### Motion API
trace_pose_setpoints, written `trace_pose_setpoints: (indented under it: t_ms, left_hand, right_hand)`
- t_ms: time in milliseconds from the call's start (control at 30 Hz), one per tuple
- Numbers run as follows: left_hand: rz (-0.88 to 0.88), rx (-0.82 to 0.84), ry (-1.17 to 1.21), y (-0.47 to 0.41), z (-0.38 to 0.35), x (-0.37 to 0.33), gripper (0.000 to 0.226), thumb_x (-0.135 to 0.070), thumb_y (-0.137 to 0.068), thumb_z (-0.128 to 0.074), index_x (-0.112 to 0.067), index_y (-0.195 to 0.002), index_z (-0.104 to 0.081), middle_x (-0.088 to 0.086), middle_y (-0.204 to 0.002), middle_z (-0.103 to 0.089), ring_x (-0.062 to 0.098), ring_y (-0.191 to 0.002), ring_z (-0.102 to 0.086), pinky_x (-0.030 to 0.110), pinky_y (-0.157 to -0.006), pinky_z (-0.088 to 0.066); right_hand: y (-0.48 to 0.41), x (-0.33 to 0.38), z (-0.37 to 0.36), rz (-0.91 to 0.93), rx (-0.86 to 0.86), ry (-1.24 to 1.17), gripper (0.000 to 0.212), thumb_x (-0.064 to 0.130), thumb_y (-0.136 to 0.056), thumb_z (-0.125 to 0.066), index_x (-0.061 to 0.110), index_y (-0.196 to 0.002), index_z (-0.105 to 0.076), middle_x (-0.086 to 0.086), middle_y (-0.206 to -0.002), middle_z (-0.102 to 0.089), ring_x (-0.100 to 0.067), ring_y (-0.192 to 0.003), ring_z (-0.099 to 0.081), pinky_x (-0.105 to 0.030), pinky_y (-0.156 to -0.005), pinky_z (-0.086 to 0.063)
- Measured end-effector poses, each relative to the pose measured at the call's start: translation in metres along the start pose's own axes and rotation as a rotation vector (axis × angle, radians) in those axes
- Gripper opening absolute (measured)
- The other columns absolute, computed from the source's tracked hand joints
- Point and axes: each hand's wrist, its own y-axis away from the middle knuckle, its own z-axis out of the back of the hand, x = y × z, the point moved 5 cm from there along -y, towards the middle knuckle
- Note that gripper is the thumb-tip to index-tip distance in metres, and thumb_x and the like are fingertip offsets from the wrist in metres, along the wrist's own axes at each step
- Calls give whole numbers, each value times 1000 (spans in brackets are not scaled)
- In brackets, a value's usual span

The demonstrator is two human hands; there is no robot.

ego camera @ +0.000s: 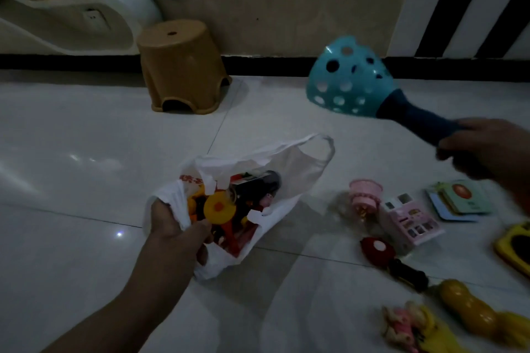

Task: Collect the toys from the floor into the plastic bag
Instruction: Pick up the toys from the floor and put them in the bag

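Note:
My left hand (pixel 175 231) grips the near rim of a white plastic bag (pixel 289 178) that lies open on the tiled floor, with several red, yellow and black toys inside. My right hand (pixel 484 146) holds the dark blue handle of a turquoise scoop toy with round holes (pixel 348 80), raised above the floor to the right of the bag. On the floor at the right lie a pink cake toy (pixel 365 195), a pink toy house (pixel 407 221), picture cards (pixel 456 200), a red and black toy (pixel 378 251), a yellow toy (pixel 470 306) and a small doll (pixel 407 324).
A brown plastic stool (pixel 182 66) stands by the wall behind the bag. A white moulded fixture (pixel 71 17) fills the back left. A yellow object (pixel 516 246) pokes in at the right edge. Posters hang on the wall.

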Motion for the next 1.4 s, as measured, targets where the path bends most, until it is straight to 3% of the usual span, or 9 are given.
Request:
trace_pose_setpoints:
  t_ms: [100,200,333,467,667,867,1167,1267,1400]
  left_hand:
    - [-5,8,42,2,-2,-4,33,-14,-91,-54,-33,-113,-38,14,-80,-60,25,-64,-56,43,-65,-53]
    - [-6,-1,61,5,0,-8,32,-14,-91,-54,-39,-106,-42,13,-84,-62,29,-70,-59,52,-75,-55]
    - [-19,4,58,12,5,-14,35,-14,-90,-55,-47,-90,-45,7,-82,-64,29,-72,-60,56,-75,-55]
    - [-41,8,32,15,8,-9,27,-16,-90,-54,-42,-93,-49,3,-69,-65,24,-64,-59,49,-68,-54]
    - [-83,48,-9,14,8,-4,20,-22,-89,-56,-41,-96,-54,1,-60,-65,14,-51,-56,41,-59,-47]
    - [-105,63,-95,11,12,-4,21,-23,-92,-53,-43,-99,-53,-3,-57,-65,5,-42,-52,30,-51,-44]
    - [-93,73,-42,-4,27,1,27,-20,-88,-56,-42,-103,-54,-1,-59,-64,7,-48,-55,29,-55,-43]
    - [-92,83,-14,-5,26,3,34,-19,-89,-55,-46,-108,-52,-2,-59,-64,7,-47,-54,28,-54,-43]
    - [-88,72,-33,-9,27,5,37,-21,-89,-55,-49,-113,-48,-6,-57,-63,4,-46,-53,27,-54,-43]
  right_hand:
    - [14,18,12,36,159,-33,33,-7,-85,-47,19,-101,-60,-6,-60,-66,-14,-41,-52,-21,-34,-39]
    - [31,34,-16,50,360,83,36,-12,-82,-50,19,-97,-61,-3,-59,-67,-9,-37,-50,-17,-34,-38]
    - [50,40,-71,27,592,317,23,-1,-79,-60,14,-96,-65,-2,-56,-62,-5,-42,-47,-18,-40,-36]
    - [55,36,-125,-30,677,390,17,14,-78,-60,10,-94,-65,-3,-68,-63,-15,-55,-45,-24,-47,-34]
    - [58,30,-199,-262,595,107,20,30,-84,-54,12,-93,-55,-5,-73,-62,-12,-50,-38,-22,-46,-30]
    - [56,44,-250,-418,513,-276,31,37,-91,-50,14,-112,-51,-5,-70,-57,-13,-50,-45,-19,-46,-36]
    - [-19,102,-216,-33,256,-67,25,37,-84,-64,13,-86,-58,-5,-76,-57,-15,-62,-49,-27,-56,-43]
    - [-52,104,-219,38,120,-237,29,30,-89,-61,6,-105,-60,-11,-88,-66,-18,-71,-60,-33,-66,-48]
    - [-73,81,-242,20,112,-233,62,30,-92,-57,7,-144,-32,-14,-139,-49,-28,-118,-55,-42,-99,-45]
